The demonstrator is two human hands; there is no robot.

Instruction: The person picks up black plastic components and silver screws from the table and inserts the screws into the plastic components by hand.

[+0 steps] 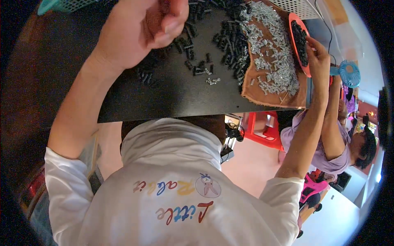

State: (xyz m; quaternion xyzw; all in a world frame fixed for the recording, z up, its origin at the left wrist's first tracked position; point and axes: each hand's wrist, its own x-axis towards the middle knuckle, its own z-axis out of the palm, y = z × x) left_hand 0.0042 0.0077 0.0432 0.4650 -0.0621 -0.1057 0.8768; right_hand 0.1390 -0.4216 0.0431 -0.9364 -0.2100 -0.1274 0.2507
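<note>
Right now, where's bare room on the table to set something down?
Best: on the dark table, the strip along its near edge, between the left forearm and the brown cloth, this side of the small silver cluster. Crowded: the cloth, largely under silver pieces, and the black parts spread along its left side.

Right fingers apparently hold a black-filled orange tray.
</note>
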